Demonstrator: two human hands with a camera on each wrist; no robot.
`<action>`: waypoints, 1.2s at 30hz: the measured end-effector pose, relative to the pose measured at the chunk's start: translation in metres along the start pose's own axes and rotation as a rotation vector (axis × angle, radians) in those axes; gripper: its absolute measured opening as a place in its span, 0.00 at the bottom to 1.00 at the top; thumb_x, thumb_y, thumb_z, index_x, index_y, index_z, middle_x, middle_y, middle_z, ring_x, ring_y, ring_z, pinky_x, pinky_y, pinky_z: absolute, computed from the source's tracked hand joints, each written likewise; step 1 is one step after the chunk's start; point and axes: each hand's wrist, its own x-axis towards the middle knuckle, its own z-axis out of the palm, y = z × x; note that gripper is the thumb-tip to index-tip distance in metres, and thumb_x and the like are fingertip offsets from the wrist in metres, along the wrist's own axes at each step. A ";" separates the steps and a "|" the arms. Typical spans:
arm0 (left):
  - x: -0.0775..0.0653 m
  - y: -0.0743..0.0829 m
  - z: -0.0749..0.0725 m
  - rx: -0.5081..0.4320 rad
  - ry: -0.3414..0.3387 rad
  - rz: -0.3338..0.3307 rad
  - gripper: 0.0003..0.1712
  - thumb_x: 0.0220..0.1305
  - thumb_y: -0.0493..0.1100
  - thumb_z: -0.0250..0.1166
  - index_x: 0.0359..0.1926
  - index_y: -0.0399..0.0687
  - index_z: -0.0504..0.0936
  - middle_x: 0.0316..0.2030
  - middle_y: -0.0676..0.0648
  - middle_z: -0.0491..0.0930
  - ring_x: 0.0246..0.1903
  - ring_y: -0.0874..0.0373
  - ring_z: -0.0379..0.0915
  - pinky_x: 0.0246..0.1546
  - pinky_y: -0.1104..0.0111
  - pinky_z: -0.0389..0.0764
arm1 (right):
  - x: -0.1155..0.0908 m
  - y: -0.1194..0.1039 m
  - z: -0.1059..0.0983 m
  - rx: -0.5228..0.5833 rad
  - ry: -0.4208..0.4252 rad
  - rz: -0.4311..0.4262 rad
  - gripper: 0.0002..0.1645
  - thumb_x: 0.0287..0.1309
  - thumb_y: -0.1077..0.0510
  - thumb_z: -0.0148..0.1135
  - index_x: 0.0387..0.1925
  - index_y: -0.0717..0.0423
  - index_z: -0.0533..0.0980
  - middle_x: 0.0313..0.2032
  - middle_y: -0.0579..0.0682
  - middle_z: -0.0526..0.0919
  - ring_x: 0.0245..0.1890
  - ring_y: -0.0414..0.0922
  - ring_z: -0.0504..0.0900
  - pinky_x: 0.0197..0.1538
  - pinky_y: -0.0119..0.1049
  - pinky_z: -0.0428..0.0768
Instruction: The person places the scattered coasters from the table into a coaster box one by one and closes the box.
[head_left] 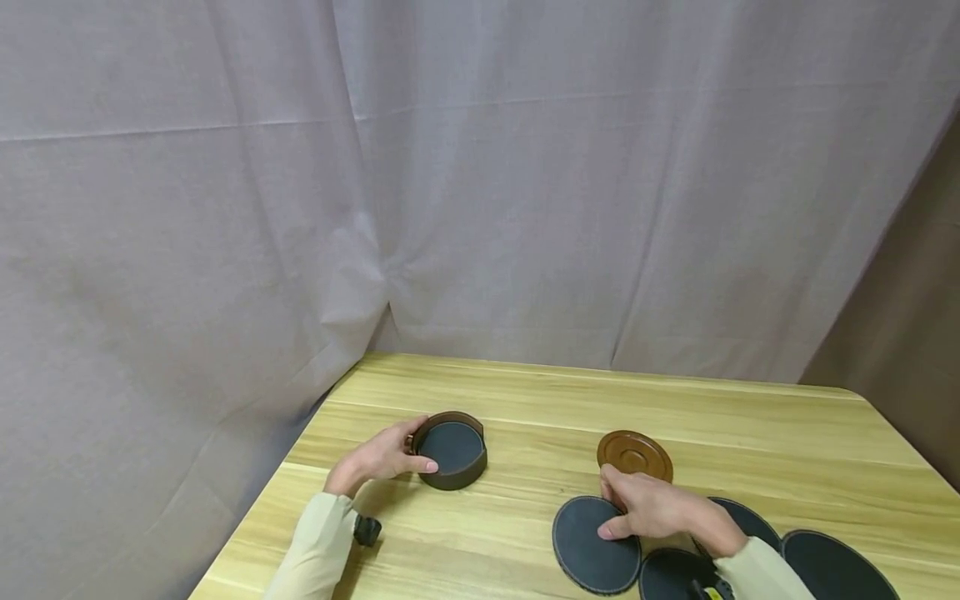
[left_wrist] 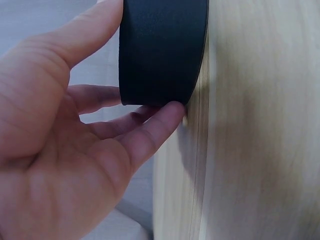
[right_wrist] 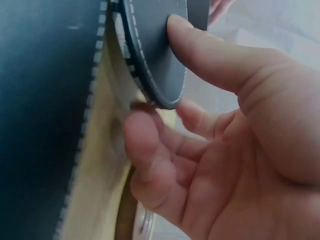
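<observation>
At the left of the table stands a round dark holder point(head_left: 459, 480) with a raised wall and a brown inner side; a black coaster point(head_left: 452, 446) lies inside it. My left hand point(head_left: 381, 457) grips the holder's left side, thumb at the near rim and fingers round the wall; the left wrist view shows the fingertips low on its side point(left_wrist: 160, 55). On the right, my right hand point(head_left: 656, 502) pinches a round black coaster point(head_left: 588, 546) with pale edge stitching. Its thumb lies on top, and the coaster's edge appears raised off the table in the right wrist view.
A brown round disc point(head_left: 636, 454) with ringed grooves lies just beyond my right hand. Several more black coasters point(head_left: 836, 571) lie around and under the right forearm. The wooden table point(head_left: 510, 533) ends at a grey curtain point(head_left: 525, 208) behind and at the left.
</observation>
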 end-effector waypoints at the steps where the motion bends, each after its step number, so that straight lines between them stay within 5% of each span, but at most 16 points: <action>1: 0.000 0.000 0.000 0.005 0.001 0.002 0.53 0.59 0.47 0.72 0.74 0.29 0.52 0.68 0.30 0.64 0.64 0.39 0.67 0.63 0.48 0.70 | 0.000 -0.001 -0.001 0.008 0.004 -0.012 0.25 0.54 0.43 0.71 0.36 0.51 0.65 0.23 0.40 0.68 0.22 0.31 0.63 0.27 0.28 0.63; 8: -0.001 0.001 0.000 0.014 0.003 -0.002 0.54 0.58 0.48 0.72 0.74 0.29 0.52 0.68 0.29 0.64 0.63 0.38 0.68 0.62 0.48 0.71 | 0.002 -0.006 -0.007 0.062 0.048 -0.098 0.20 0.58 0.49 0.68 0.35 0.52 0.66 0.22 0.38 0.64 0.19 0.30 0.60 0.26 0.27 0.63; 24: -0.004 0.002 -0.001 -0.007 0.008 -0.018 0.54 0.58 0.48 0.73 0.74 0.29 0.51 0.69 0.29 0.62 0.64 0.38 0.67 0.63 0.48 0.71 | 0.019 -0.024 -0.010 0.112 0.167 -0.146 0.11 0.64 0.52 0.63 0.45 0.51 0.75 0.24 0.39 0.76 0.13 0.31 0.71 0.20 0.29 0.75; 36: -0.004 0.000 -0.001 -0.020 0.010 -0.017 0.54 0.58 0.47 0.73 0.74 0.29 0.51 0.69 0.29 0.62 0.65 0.38 0.66 0.63 0.48 0.70 | 0.047 -0.041 -0.009 0.201 0.228 -0.142 0.16 0.68 0.56 0.58 0.56 0.51 0.73 0.28 0.48 0.78 0.15 0.48 0.78 0.20 0.33 0.77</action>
